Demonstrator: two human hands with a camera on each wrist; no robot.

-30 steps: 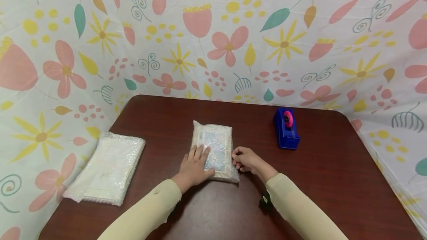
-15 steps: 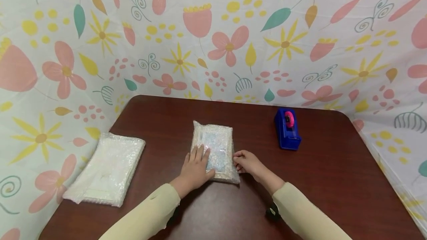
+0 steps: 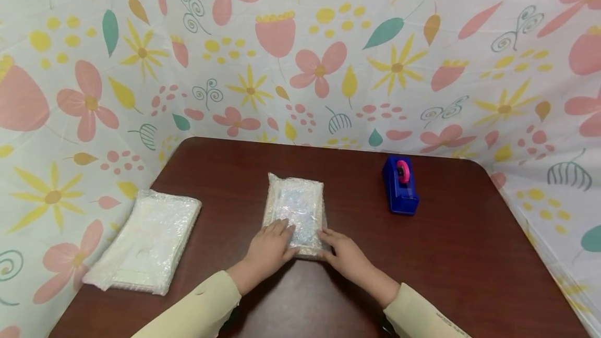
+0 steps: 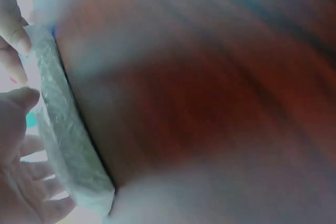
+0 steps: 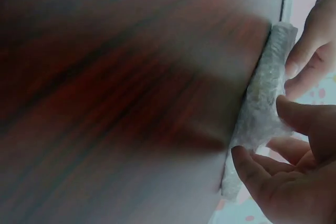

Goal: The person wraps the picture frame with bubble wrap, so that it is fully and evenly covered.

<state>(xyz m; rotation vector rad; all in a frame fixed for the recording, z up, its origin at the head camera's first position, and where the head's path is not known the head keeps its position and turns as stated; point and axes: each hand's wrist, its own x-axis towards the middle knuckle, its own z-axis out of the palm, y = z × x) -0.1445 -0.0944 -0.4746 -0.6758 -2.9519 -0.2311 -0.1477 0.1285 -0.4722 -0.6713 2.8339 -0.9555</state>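
Note:
A flat rectangular package in bubble wrap (image 3: 300, 200) lies on the table, with a pale blue panel showing through the clear film. My left hand (image 3: 268, 246) rests on its near left part, fingers extended. At the near right corner my right hand (image 3: 349, 258) touches the package, with fingers reaching over the right edge and the thumb at the near edge. In the right wrist view, the fingertips of the right hand (image 5: 294, 166) press against the crinkled side of the wrap. The left wrist view shows the left hand (image 4: 23, 166) spread across the package.
Another bubble-wrapped package (image 3: 147, 241) lies at the table's left edge. A blue tape dispenser (image 3: 400, 186) with a pink core stands at the back right. A flower-print cloth (image 3: 324, 69) hangs behind the dark brown table (image 3: 451, 239).
My right hand has gone from curled fingers at the package's right side to straighter fingers on its near right corner. The left hand has slid slightly nearer.

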